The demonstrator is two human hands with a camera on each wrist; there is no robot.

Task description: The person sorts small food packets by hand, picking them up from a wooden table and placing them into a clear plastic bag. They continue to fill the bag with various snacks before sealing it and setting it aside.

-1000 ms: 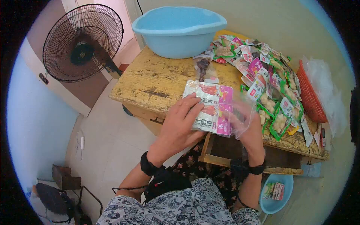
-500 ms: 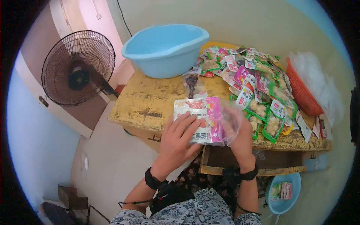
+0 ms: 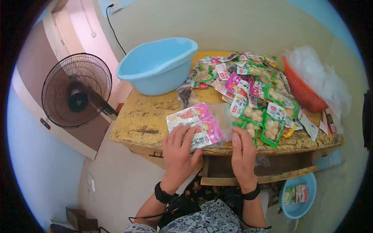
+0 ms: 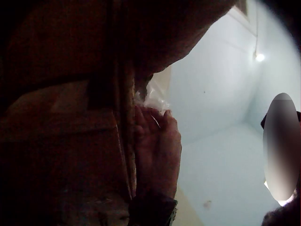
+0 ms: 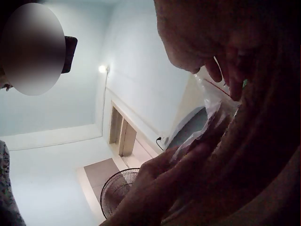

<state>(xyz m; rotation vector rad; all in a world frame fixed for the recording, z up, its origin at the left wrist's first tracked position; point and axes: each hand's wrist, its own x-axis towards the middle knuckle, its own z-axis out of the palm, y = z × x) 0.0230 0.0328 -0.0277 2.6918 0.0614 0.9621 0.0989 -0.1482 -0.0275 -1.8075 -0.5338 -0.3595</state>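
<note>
Two silver-and-pink food packets (image 3: 211, 130) lie side by side at the table's front edge, inside a clear plastic bag (image 3: 222, 116). My left hand (image 3: 176, 151) rests on the packets with its fingers extended across them and its thumb by the near edge. At the bag's right end, my right hand (image 3: 244, 157) pinches the loose plastic between thumb and fingers. The right wrist view shows crumpled plastic (image 5: 214, 101) with a red line along it, close to the fingertips. The left wrist view is dark.
A heap of food packets (image 3: 252, 85) covers the table's right side. Behind it leans a red basket (image 3: 305, 87) beside white plastic bags (image 3: 324, 77). A blue basin (image 3: 155, 70) stands at the back left. Below the front edge, a drawer (image 3: 221, 167) sticks out over a small blue basin (image 3: 297, 211).
The packets and bag have moved left in view and tilted. My right hand has drawn back from over the packets to the bag's right end. My left hand stays on them.
</note>
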